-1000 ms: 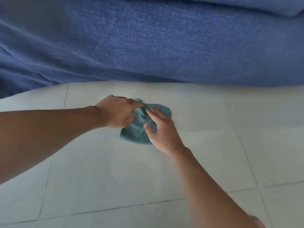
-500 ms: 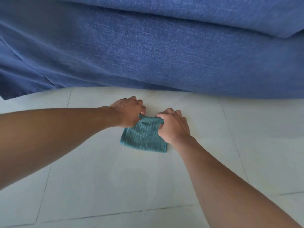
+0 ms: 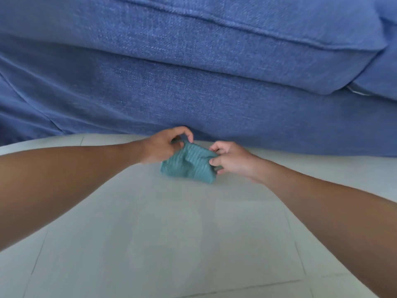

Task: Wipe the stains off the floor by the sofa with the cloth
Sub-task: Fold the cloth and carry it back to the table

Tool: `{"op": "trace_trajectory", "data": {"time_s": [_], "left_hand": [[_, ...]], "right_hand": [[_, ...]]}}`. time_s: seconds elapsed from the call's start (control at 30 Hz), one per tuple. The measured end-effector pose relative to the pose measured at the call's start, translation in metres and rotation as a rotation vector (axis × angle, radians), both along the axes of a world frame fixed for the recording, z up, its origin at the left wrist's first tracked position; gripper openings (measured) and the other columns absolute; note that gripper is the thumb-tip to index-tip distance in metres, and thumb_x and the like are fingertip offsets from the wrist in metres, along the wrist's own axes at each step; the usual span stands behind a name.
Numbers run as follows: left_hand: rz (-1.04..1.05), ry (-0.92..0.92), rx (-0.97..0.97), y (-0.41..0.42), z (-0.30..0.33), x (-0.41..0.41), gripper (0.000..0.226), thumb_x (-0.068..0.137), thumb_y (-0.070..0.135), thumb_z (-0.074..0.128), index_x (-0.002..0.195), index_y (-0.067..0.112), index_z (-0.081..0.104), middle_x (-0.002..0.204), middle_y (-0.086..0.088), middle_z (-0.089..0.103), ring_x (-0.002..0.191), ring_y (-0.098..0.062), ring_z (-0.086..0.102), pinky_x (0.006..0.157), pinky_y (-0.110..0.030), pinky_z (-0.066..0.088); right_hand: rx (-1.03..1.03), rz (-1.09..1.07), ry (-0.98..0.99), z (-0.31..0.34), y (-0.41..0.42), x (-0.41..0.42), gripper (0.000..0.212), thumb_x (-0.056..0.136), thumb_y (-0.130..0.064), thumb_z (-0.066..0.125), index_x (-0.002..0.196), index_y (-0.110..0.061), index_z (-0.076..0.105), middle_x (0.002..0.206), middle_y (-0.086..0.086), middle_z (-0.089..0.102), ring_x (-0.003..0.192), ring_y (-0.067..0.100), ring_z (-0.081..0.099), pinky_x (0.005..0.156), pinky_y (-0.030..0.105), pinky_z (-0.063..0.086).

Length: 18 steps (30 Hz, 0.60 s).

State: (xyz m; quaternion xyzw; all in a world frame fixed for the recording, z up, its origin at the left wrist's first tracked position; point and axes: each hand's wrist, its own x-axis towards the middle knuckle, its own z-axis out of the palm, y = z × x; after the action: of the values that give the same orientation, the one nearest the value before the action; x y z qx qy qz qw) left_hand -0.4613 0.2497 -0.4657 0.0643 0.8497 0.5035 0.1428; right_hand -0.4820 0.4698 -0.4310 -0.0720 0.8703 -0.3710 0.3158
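Note:
A small teal ribbed cloth (image 3: pixel 189 164) sits bunched on the pale tiled floor (image 3: pixel 171 233), just in front of the blue sofa (image 3: pixel 193 82). My left hand (image 3: pixel 165 147) pinches the cloth's upper left corner between thumb and fingers. My right hand (image 3: pixel 232 160) grips its right edge, fingers curled into the fabric. The cloth's top is lifted between both hands while its lower edge rests on the tile. No stain shows on the floor that I can make out.
The sofa's base and a seat cushion (image 3: pixel 236 39) fill the upper half of the view, close behind my hands. Grey grout lines (image 3: pixel 236 288) cross the tiles nearer to me.
The cloth lay flat and folded under both hands; now both hands have gathered its top edge and raised it. The view has tilted up toward the sofa.

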Motion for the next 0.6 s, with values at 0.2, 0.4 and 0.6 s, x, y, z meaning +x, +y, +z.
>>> {"op": "trace_trajectory", "data": {"time_s": [0.2, 0.4, 0.6], "left_hand": [[0.130, -0.007, 0.190, 0.008, 0.038, 0.001, 0.022, 0.104, 0.017, 0.050, 0.098, 0.026, 0.069, 0.078, -0.001, 0.054, 0.065, -0.012, 0.047, 0.047, -0.025, 0.043], [0.164, -0.114, 0.297, -0.009, 0.062, 0.028, 0.018, 0.093, 0.016, 0.070, 0.109, 0.023, 0.070, 0.090, 0.004, 0.065, 0.072, -0.005, 0.062, 0.054, -0.020, 0.049], [0.205, -0.050, 0.213, -0.034, 0.091, 0.066, 0.039, 0.081, -0.003, 0.078, 0.113, 0.016, 0.068, 0.103, -0.009, 0.069, 0.088, -0.014, 0.066, 0.082, -0.032, 0.058]], "right_hand": [[-0.050, -0.004, 0.146, 0.070, 0.003, -0.005, 0.011, 0.089, -0.011, 0.074, 0.094, -0.018, 0.068, 0.101, 0.011, 0.076, 0.079, 0.013, 0.066, 0.069, 0.028, 0.056], [-0.181, 0.039, 0.114, 0.077, -0.002, -0.004, 0.020, 0.093, 0.000, 0.067, 0.096, -0.019, 0.070, 0.087, 0.007, 0.071, 0.065, 0.006, 0.066, 0.054, 0.019, 0.052], [-0.215, 0.278, -0.069, 0.091, -0.022, -0.001, 0.032, 0.079, 0.006, 0.080, 0.100, -0.016, 0.071, 0.096, 0.021, 0.069, 0.072, 0.016, 0.067, 0.061, 0.020, 0.055]]}}
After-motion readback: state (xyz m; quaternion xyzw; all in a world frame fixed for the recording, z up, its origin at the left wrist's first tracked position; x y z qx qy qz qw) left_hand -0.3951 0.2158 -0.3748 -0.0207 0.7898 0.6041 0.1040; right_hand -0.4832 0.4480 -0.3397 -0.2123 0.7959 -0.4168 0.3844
